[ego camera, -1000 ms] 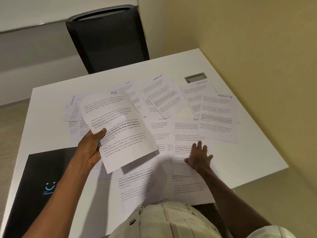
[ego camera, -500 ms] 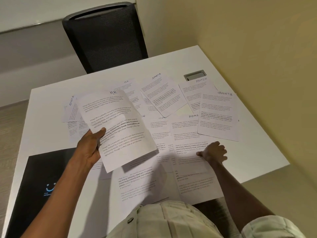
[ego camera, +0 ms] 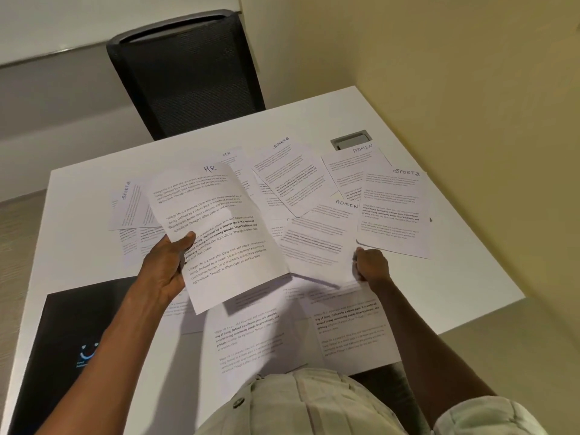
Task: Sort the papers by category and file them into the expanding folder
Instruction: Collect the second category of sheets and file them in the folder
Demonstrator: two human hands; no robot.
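Note:
My left hand [ego camera: 164, 268] holds a printed sheet headed HR [ego camera: 219, 233] lifted above the white table [ego camera: 455, 277]. My right hand [ego camera: 372, 265] pinches the lower right corner of a sheet headed ADMIN [ego camera: 320, 243], raised slightly off the pile. Several other printed sheets lie spread over the table: one headed SPORTS [ego camera: 395, 211] at the right, another SPORTS sheet [ego camera: 295, 177] in the middle, an ADMIN sheet [ego camera: 351, 167] behind, a SPORTS sheet [ego camera: 128, 205] at the left. A black folder [ego camera: 62, 346] with a blue logo lies at the near left.
A black mesh chair [ego camera: 188, 73] stands at the table's far side. A grey cable hatch [ego camera: 350, 140] is set into the tabletop at the back right. A yellow wall runs along the right. More sheets [ego camera: 351, 331] lie near the front edge by my body.
My right hand went from lying flat on the papers to pinching the ADMIN sheet's corner and lifting it. My left hand kept the HR sheet raised in about the same place.

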